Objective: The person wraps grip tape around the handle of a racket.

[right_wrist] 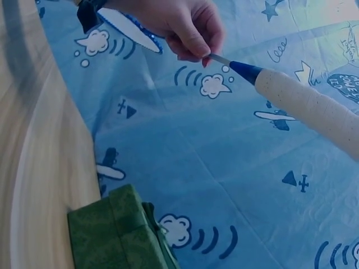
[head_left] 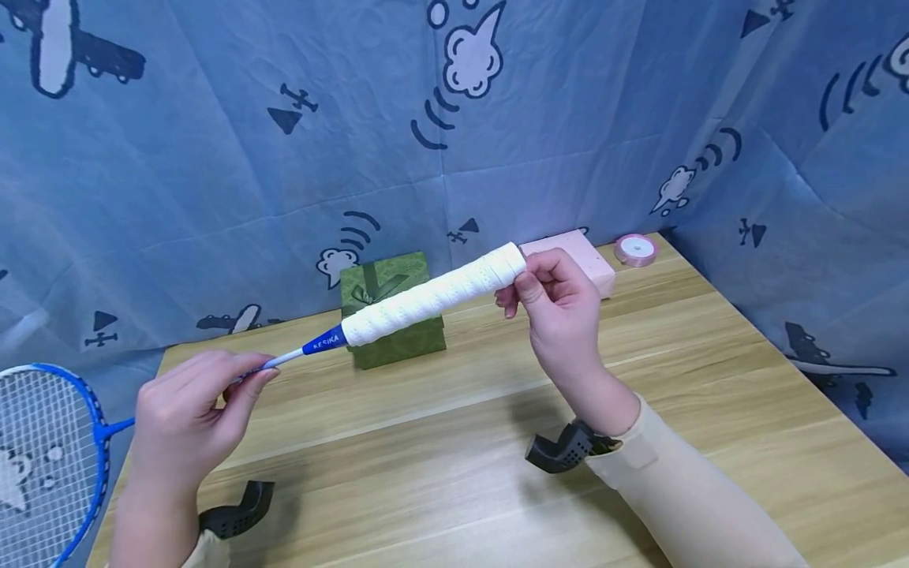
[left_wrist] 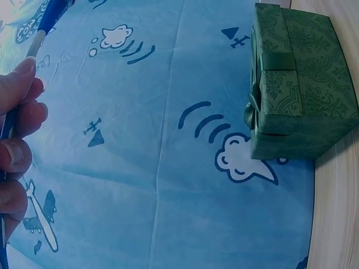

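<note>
A blue-and-white badminton racket (head_left: 327, 340) is held up at a slant above the table, its white wrapped handle (head_left: 433, 297) rising to the right. My left hand (head_left: 188, 402) pinches the thin shaft just below the blue cone, between thumb and fingers. At the butt end of the handle, my right hand (head_left: 564, 312) grips with thumb and forefinger. The strung head (head_left: 43, 465) reaches out past the table at the lower left. In the left wrist view, curled fingers (left_wrist: 17, 157) lie along the shaft. The right wrist view shows the left hand (right_wrist: 190, 28) on the shaft; the right hand is outside it.
A green gift box (head_left: 401, 347) with a ribbon bow stands behind the handle, near the table's back edge. Farther right are a pink box (head_left: 589, 264) and a pink ribbon spool (head_left: 636, 250). Patterned blue cloth (head_left: 213, 158) hangs behind the wooden table (head_left: 426, 457).
</note>
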`<action>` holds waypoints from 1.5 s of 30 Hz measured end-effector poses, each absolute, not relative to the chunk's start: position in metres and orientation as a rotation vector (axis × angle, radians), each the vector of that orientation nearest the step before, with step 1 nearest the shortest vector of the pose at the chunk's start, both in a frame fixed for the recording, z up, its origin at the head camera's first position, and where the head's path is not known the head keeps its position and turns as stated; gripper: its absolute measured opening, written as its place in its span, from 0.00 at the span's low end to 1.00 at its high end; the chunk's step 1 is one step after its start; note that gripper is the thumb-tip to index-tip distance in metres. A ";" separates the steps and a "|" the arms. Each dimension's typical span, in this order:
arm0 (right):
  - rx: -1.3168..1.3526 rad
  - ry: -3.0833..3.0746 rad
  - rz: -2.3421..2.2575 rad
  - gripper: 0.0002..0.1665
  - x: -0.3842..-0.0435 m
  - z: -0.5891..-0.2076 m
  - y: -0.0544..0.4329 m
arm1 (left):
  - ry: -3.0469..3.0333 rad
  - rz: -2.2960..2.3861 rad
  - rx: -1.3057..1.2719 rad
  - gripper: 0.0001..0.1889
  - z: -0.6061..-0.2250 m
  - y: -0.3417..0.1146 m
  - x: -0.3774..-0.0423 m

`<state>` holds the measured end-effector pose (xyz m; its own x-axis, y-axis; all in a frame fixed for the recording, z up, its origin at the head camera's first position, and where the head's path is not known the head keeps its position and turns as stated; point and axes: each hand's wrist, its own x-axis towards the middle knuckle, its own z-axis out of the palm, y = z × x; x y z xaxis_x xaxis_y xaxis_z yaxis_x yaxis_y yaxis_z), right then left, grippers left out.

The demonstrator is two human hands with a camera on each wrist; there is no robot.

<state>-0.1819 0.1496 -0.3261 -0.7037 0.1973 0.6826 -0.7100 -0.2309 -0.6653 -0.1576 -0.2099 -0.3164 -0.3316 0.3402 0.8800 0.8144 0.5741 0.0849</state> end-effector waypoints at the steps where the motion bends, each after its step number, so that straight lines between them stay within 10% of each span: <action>1: 0.634 -1.421 1.988 0.06 -0.182 -0.326 0.149 | -1.914 -0.665 -0.927 0.25 -0.317 -0.210 -0.157; 16: 0.479 -1.400 1.774 0.09 -0.184 -0.312 0.157 | -1.906 -0.641 -0.991 0.22 -0.315 -0.211 -0.163; 33: 0.988 -2.301 0.272 0.31 -0.148 -0.306 0.135 | -2.026 -0.504 -1.051 0.18 -0.332 -0.188 -0.167; 45: 0.950 -2.331 0.203 0.21 -0.153 -0.325 0.120 | -2.161 -0.476 -1.058 0.08 -0.347 -0.171 -0.164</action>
<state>-0.1532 0.1200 -0.3255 -0.5591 -0.5841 0.5884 -0.6772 0.7312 0.0823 -0.1638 -0.1711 -0.3469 -0.4418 0.5503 0.7085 0.7970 0.6034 0.0284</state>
